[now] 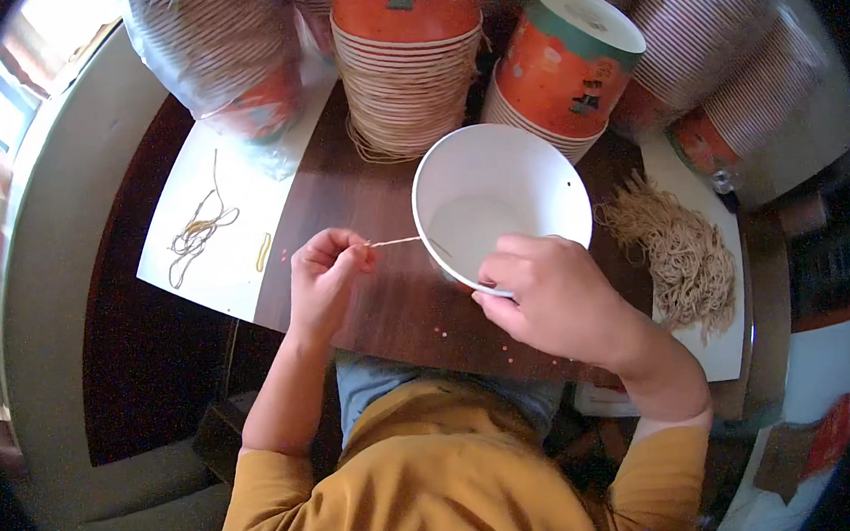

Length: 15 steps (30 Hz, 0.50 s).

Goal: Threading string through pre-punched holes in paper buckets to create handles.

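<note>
Left hand point(326, 273) pinches string point(395, 241) running sideways to paper bowl point(500, 205).

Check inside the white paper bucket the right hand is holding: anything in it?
The white paper bucket looks bare inside apart from a thin string the left hand pulls through its wall. The right hand covers the near rim.

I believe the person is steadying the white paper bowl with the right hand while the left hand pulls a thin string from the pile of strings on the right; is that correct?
Not quite. In the head view the left hand pulls the thin string from the white paper bowl at its rim, not from the pile of strings, which lies untouched. The right hand does steady the bowl.
</note>
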Available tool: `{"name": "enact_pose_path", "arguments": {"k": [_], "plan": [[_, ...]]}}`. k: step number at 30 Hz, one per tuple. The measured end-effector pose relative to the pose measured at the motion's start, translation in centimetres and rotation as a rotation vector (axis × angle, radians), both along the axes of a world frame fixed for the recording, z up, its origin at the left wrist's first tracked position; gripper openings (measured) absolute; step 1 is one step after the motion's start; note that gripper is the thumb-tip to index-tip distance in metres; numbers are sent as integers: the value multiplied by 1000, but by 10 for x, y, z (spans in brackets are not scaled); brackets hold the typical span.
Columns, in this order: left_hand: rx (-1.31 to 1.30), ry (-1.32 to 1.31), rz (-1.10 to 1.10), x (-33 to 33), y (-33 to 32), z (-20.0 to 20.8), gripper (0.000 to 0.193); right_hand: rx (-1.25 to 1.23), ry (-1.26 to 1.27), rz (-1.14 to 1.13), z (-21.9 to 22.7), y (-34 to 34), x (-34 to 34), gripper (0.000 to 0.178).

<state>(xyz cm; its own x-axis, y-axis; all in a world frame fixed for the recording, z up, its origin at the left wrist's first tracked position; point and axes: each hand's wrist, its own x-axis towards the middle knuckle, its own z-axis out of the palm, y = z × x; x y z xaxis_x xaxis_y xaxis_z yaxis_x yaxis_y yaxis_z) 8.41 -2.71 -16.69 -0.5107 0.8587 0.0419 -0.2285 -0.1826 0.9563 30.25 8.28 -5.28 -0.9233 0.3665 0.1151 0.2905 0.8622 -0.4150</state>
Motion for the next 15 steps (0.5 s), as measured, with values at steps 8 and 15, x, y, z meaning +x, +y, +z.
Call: {"name": "enact_pose_path", "arguments": {"k": [8,15], "plan": [[-49,255,143,-1,-12,6,35,-22,41,29,3,11,5,16],[-61,484,-67,38,18,29,36,-33,15,10,8,10,6,17]]}}
